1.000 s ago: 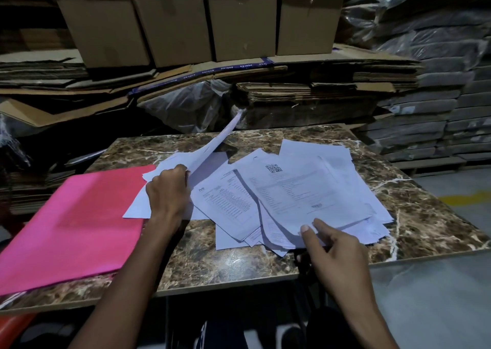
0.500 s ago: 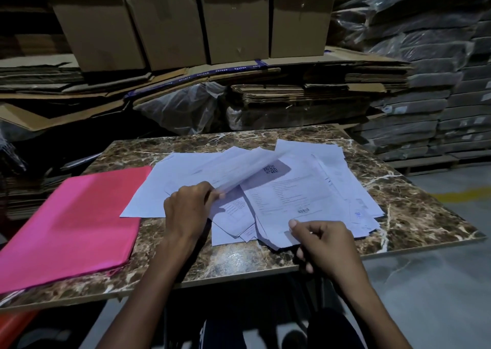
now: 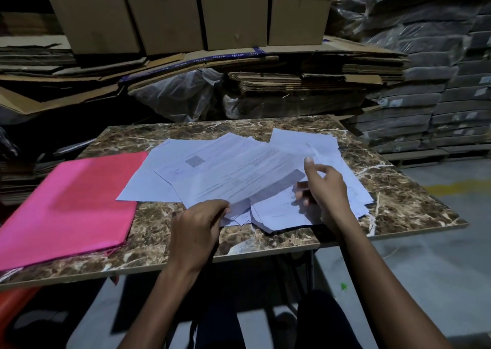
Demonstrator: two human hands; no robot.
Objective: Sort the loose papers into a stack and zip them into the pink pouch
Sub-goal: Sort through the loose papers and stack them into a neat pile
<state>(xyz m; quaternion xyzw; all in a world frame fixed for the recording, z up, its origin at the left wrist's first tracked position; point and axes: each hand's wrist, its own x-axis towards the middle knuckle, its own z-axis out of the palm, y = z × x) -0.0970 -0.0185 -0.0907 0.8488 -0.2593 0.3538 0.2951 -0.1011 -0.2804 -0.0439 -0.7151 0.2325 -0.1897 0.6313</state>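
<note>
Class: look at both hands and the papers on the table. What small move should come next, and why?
Probably carry the lifted sheet leftward onto the papers beside the pink pouch. The left hand and right hand both pinch it, while the loose papers remain fanned out.

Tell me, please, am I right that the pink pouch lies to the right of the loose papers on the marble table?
Not quite: the head view shows the pink pouch lying to the left of the loose papers on the marble table; the rest is right.
</note>
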